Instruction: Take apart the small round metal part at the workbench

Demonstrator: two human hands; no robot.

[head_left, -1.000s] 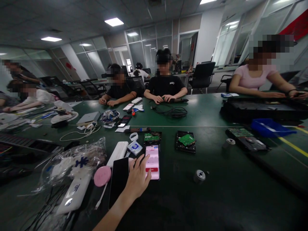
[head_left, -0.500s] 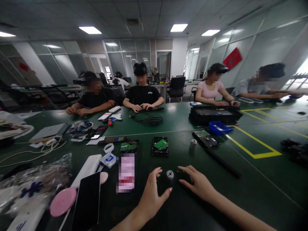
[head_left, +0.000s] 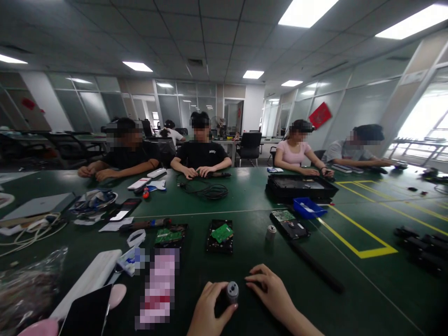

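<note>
A small silver-and-black metal cylinder (head_left: pixel 232 291) stands on the green table (head_left: pixel 350 289) near its front edge. My left hand (head_left: pixel 209 310) curls around the cylinder, thumb on its near side and fingers on its left. My right hand (head_left: pixel 271 293) rests on the table just right of it, fingers stretched toward it and holding nothing. A phone with a pink screen (head_left: pixel 159 289) lies left of my left hand.
Two opened hard drives with green boards (head_left: pixel 220 235) (head_left: pixel 168 235), a second cylinder (head_left: pixel 270 232), another drive (head_left: pixel 290 226), a blue tray (head_left: pixel 308 207), a black case (head_left: pixel 297 186) and a black rod (head_left: pixel 315 266) lie ahead. A black phone (head_left: pixel 87 312) and white power bank (head_left: pixel 91 280) sit left. Several people sit opposite.
My left hand left the pink-screen phone and moved right to the cylinder, closing around it. My right hand came into view beside it. The camera view swung right and up.
</note>
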